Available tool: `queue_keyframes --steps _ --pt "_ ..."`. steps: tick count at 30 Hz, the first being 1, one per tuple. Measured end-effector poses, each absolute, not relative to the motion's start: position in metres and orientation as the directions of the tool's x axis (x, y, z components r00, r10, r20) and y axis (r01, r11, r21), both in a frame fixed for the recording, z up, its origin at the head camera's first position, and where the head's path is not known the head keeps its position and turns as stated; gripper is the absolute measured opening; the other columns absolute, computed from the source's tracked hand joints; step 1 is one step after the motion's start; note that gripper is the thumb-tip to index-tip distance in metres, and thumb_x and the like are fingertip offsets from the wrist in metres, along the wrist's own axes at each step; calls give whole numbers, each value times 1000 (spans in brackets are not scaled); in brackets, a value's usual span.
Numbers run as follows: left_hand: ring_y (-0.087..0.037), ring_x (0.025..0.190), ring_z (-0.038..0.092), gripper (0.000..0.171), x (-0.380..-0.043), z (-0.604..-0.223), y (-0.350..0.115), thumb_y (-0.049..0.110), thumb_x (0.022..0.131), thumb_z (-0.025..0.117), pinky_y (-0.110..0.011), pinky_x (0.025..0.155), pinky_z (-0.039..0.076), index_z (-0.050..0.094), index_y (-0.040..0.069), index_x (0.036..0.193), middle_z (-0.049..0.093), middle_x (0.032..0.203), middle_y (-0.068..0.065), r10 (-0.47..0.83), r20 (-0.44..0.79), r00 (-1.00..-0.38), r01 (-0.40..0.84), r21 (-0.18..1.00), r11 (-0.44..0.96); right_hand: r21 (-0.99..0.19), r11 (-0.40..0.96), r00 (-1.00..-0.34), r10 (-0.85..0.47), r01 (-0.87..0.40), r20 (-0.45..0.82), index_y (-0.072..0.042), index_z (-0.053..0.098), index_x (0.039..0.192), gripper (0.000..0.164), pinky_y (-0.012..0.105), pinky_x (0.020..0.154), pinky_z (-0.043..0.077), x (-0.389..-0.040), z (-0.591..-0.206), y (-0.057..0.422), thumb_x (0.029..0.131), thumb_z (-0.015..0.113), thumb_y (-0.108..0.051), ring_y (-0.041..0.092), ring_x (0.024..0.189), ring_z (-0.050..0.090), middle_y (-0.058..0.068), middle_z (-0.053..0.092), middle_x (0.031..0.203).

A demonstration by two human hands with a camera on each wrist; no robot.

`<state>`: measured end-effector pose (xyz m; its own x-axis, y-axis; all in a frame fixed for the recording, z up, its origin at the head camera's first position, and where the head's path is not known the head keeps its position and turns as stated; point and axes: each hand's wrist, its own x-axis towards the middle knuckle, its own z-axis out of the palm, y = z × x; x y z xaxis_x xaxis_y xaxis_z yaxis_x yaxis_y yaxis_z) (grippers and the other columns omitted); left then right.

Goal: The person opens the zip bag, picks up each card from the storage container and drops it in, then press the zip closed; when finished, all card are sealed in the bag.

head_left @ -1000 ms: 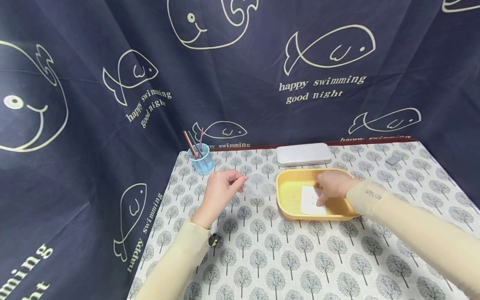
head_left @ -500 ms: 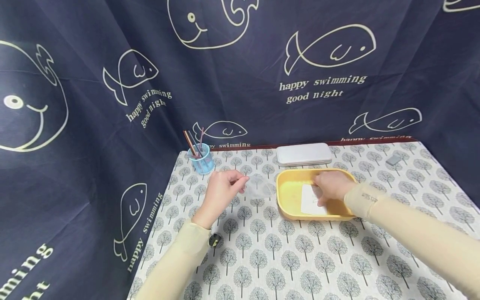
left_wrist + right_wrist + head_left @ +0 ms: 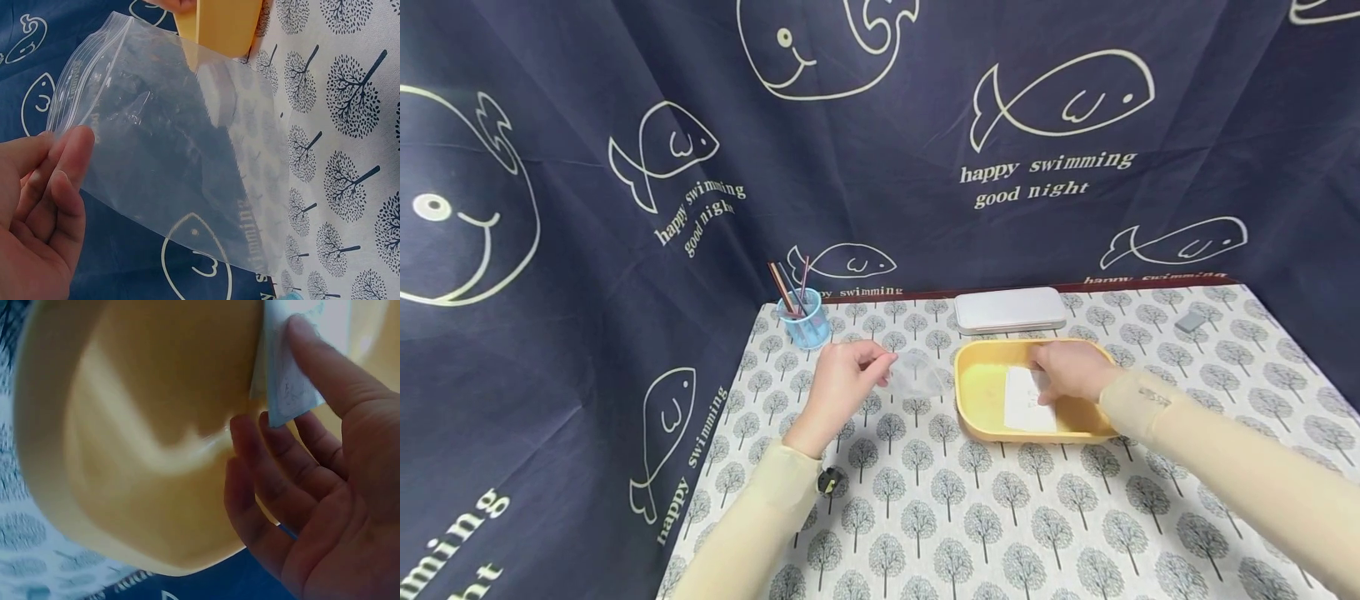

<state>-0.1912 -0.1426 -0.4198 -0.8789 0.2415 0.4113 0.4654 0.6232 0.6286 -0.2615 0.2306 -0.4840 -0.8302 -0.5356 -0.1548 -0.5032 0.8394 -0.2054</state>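
Observation:
A clear zip-lock bag (image 3: 169, 144) hangs from my left hand (image 3: 842, 383), pinched near its zip edge between thumb and fingers. In the left wrist view the bag looks flat, with the curtain and table showing through it. My right hand (image 3: 1075, 371) reaches into the yellow tub (image 3: 981, 379). Its thumb lies over a flat white packet (image 3: 290, 381) with faint printing, and fingertips sit at the packet's underside. In the head view the packet stands out pale against the tub's floor, its right side partly behind the hand.
Behind the tub lies a white case (image 3: 1010, 310). A blue mesh cup (image 3: 807, 325) with several pencils stands at the back left, and a small grey block (image 3: 1190, 322) lies at the back right. A dark curtain (image 3: 880, 192) hangs behind the tree-patterned table.
In the tub, the white packet has tilted slightly under my right hand. My left hand keeps its place with the bag.

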Motion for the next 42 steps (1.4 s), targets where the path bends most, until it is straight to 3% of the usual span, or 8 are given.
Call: queue_keyframes --steps 5,11,31,42 --pt "-2 56 63 16 -191 -419 -143 21 99 74 -25 51 52 78 15 85 69 66 11 237 401 -885 454 630 630 -347 822 -827 -531 -452 -182 -12 61 82 32 34 63 46 -267 -480 237 75 92 -17 15 66 50 -4 54 72" --pt "-5 57 65 16 -191 -418 -143 20 99 74 -25 52 53 77 14 85 70 66 9 241 408 -881 462 625 630 -462 786 -812 -546 -412 -205 -11 60 75 28 31 64 41 -274 -475 247 78 88 -9 14 67 49 -3 54 71" --pt "0 54 59 18 -193 -416 -142 19 99 74 -26 50 51 76 16 82 69 65 10 238 407 -882 456 611 647 -339 809 -833 -541 -479 -114 -17 69 79 20 40 71 53 -270 -479 250 79 89 -15 11 71 57 -11 66 77" --pt "-13 58 69 18 -194 -417 -142 21 99 75 -26 52 52 76 16 81 69 66 10 228 404 -886 450 633 629 -411 763 -823 -566 -500 -51 -15 72 81 16 41 77 53 -261 -464 255 82 85 -8 12 76 60 -9 68 80"
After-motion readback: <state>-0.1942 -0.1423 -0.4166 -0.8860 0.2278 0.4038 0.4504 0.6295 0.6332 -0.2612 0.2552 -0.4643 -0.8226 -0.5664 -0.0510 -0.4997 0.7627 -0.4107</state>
